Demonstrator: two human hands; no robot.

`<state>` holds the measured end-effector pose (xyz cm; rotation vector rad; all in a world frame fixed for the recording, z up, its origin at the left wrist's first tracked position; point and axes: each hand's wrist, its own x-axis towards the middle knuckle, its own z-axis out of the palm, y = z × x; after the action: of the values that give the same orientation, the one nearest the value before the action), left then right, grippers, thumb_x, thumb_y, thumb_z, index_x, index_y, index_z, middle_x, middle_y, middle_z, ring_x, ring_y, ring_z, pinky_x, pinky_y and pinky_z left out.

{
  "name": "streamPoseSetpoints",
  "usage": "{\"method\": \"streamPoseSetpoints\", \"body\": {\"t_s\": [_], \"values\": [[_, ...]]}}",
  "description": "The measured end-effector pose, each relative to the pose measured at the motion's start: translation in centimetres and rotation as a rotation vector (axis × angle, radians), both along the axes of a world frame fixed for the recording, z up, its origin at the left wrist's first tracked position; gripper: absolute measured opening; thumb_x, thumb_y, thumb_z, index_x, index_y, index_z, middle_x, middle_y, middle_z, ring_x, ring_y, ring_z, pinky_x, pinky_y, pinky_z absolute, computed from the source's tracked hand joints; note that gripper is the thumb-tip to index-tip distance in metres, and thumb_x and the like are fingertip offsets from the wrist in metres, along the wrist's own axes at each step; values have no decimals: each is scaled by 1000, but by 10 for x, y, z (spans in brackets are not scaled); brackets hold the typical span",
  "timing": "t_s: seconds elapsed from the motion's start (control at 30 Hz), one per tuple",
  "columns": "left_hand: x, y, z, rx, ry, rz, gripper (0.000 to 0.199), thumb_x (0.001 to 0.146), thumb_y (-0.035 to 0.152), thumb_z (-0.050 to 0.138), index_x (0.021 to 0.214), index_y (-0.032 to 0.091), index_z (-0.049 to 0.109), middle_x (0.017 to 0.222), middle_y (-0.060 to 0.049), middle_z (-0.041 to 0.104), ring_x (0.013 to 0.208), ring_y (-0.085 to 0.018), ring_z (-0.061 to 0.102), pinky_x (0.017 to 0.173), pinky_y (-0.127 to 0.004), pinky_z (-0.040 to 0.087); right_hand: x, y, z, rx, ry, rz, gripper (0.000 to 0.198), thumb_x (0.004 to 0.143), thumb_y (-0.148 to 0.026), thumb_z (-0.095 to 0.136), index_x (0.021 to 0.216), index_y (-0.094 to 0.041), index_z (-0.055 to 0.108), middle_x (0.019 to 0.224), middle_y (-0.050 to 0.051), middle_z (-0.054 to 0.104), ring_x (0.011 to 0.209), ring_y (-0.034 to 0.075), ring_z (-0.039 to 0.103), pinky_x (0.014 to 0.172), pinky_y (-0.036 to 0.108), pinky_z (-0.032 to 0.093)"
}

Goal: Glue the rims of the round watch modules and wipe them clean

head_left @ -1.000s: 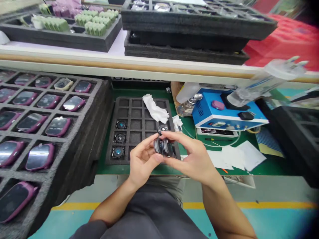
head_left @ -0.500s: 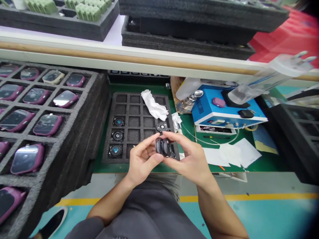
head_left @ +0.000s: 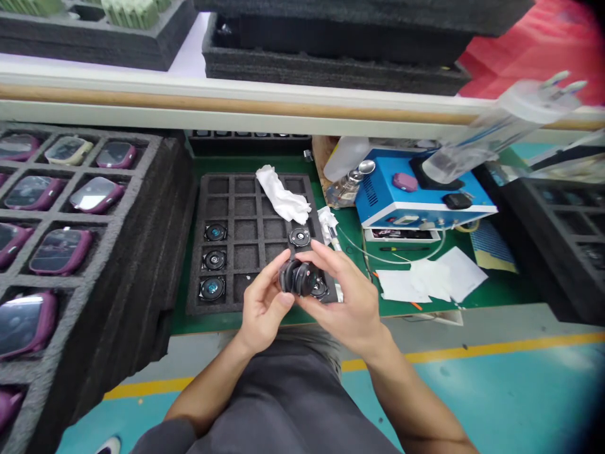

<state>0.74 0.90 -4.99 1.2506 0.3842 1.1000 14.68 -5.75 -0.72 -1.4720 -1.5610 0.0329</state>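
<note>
My left hand (head_left: 265, 309) is closed on the left side of a pair of round black watch parts (head_left: 297, 277), thumb in front and fingers behind. From the right, my right hand (head_left: 348, 299) grips the same pair between thumb and fingers. The two discs stand nearly on edge, close together; whether they are joined I cannot tell. Below them lies a dark foam tray (head_left: 259, 243) with square pockets. Its left column holds several round black watch cases (head_left: 212, 289). One more watch case (head_left: 299, 237) sits just beyond my fingers, and another (head_left: 319, 289) is partly covered by my right hand.
A crumpled white cloth (head_left: 283, 197) lies across the tray's far side. Stacked foam trays with purple watches (head_left: 61, 251) rise at left. At right stand a blue machine (head_left: 385, 202), a clear cylinder (head_left: 496, 132) and white papers (head_left: 437, 280). A shelf edge (head_left: 283, 104) crosses behind.
The view has shifted slightly. The right-hand disc has turned more of its face towards me, and the fingers of my right hand have spread a little. Both hands still hold the parts.
</note>
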Motion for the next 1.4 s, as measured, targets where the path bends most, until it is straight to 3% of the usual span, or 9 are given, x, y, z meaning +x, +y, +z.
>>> {"method": "streamPoseSetpoints", "body": {"t_s": [0.27,0.57,0.97,1.2,1.4], "values": [[-7,2,-9,152,71,-28,52,95,35,68,146,27,61,123,-10,77,103,-23,76,94,-29,60,0,-4,-11,102,-16,-5,88,85,-10,73,160,-32,32,120,7,77,107,26,74,94,48,65],[-9,2,-14,188,60,-32,53,92,29,72,145,29,63,136,-11,72,119,-27,72,101,-33,59,-1,-6,-17,128,26,-7,87,86,-11,72,160,-33,31,118,7,78,107,26,75,94,49,65],[-1,0,-5,-145,12,5,54,75,43,89,123,20,78,102,-13,82,87,-23,80,78,-27,65,-7,-7,-24,-61,132,-16,79,83,-20,76,153,-28,41,121,8,76,109,25,74,94,43,65],[-17,-4,-36,-339,98,-15,58,69,33,94,124,23,77,114,-13,81,96,-25,79,87,-31,64,-15,-8,-49,-175,188,10,79,85,-20,73,155,-28,39,127,8,76,114,24,73,100,43,61],[-12,4,-38,-409,88,-7,54,73,34,91,124,26,77,113,-9,80,97,-22,77,90,-31,62,-8,5,-47,-214,123,31,84,86,-19,72,160,-28,32,130,10,74,117,25,71,102,46,59]]}}
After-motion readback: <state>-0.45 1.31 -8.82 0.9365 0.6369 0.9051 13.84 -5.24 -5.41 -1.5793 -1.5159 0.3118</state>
